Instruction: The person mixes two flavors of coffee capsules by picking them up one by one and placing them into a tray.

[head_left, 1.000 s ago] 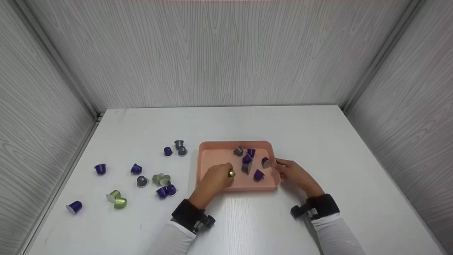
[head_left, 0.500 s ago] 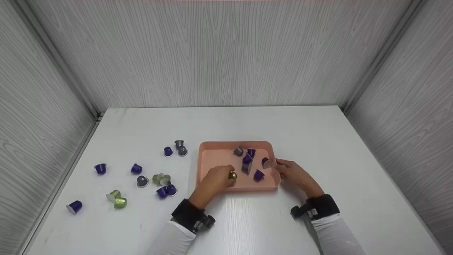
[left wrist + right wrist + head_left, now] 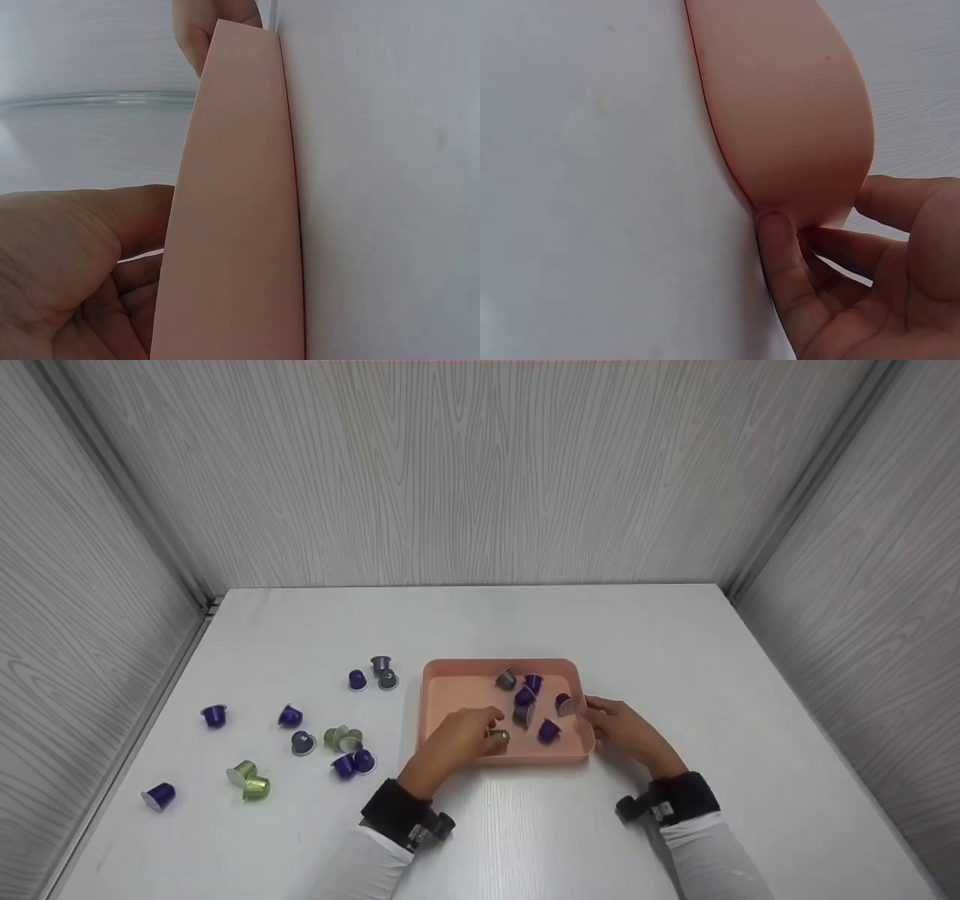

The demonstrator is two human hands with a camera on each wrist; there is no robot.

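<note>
A shallow pink tray (image 3: 457, 684) lies on the white table, with several purple and grey coffee capsules in its right half. My left hand (image 3: 454, 740) reaches over its front wall. A gold-green coffee capsule (image 3: 499, 737) lies at those fingertips, beside the thumb, and the index finger stands apart above it. In the left wrist view the tray's front wall (image 3: 232, 202) hides the capsule and the fingertips. At the tray's right side my right hand (image 3: 626, 731) holds the wall near the front corner. The right wrist view shows those fingers (image 3: 780, 240) at the wall's lower edge and rim.
Left of the tray, several loose capsules lie scattered: purple ones (image 3: 214, 716), light green ones (image 3: 256, 788) and grey ones (image 3: 303, 743). Grey wood-grain panels (image 3: 465, 472) border the table at the back and both sides.
The gold-green capsule has shifted slightly right and turned onto its side as my left index finger lifted away from it. My right hand and the tray have stayed put.
</note>
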